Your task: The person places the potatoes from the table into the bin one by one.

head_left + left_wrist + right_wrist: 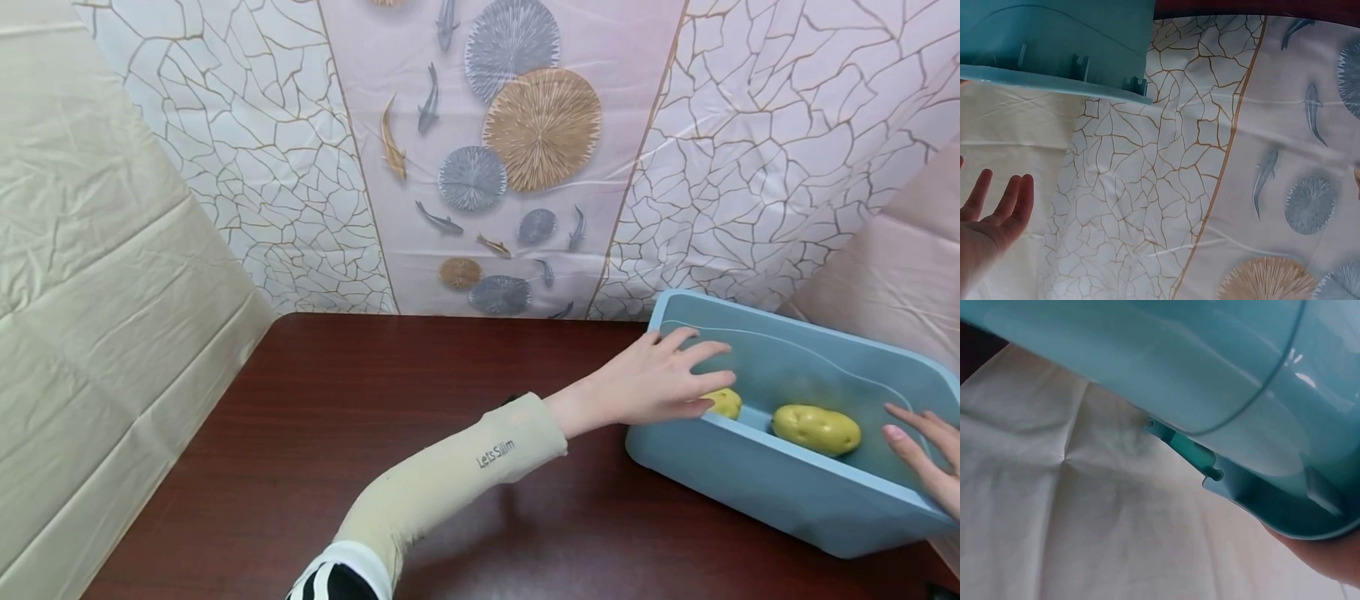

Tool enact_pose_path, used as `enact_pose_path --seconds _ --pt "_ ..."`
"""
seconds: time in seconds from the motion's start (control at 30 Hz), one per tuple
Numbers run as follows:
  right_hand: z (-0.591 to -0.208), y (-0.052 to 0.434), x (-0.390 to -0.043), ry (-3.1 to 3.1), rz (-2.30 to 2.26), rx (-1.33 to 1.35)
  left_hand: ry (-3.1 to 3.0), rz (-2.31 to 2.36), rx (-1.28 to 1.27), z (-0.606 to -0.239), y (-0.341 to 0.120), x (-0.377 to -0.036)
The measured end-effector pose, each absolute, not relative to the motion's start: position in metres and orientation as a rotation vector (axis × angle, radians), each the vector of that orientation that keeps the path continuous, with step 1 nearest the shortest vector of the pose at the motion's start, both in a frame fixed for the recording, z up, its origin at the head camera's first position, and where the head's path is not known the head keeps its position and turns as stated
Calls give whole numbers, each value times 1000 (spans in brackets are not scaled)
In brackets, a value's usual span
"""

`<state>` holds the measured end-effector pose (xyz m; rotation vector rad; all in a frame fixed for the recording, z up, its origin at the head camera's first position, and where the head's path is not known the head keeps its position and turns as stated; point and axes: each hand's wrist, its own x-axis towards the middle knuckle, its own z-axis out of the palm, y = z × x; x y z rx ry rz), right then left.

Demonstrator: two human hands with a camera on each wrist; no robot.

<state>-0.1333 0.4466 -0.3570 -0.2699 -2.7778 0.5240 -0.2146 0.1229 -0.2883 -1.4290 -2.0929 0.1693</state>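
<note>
A light blue plastic bin [757, 475] stands at the right end of the table with two yellow-green potatoes inside. One potato [816, 429] lies in the middle of the bin; the other potato [724, 403] is partly hidden behind my left hand [663, 379]. That hand reaches over the bin's left end with fingers spread and nothing in them. At the right image edge, my right hand [933, 454] is cut off by the frame. Its fingers extend over the bin's right end, loosely straight, holding no object that shows. In the right wrist view, the bin's underside and rim fill the upper part.
The dark reddish-brown table [337, 467] extends left of the bin. Behind it hangs a patterned cloth [487, 242] with fish and round leaf shapes. Cream cloth [97, 292] covers the left side, and a pinkish cloth [892, 258] hangs behind the bin.
</note>
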Motion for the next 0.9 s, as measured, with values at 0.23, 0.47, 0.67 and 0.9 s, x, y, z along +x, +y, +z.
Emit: enact_pose_path --seconds 0.23,0.47,0.67,0.9 --pt "-357 445 -133 -2777 508 -303 -2044 119 -1349 -290 108 -211" --pt "-358 445 -134 -2777 507 -333 -2042 51 -1329 -300 91 -210" --pt "-360 445 -134 -2758 508 -334 -2031 0 -1305 -308 79 -210" --pt "-358 442 -133 -2743 488 -341 -2030 -24 -1281 -317 67 -207"
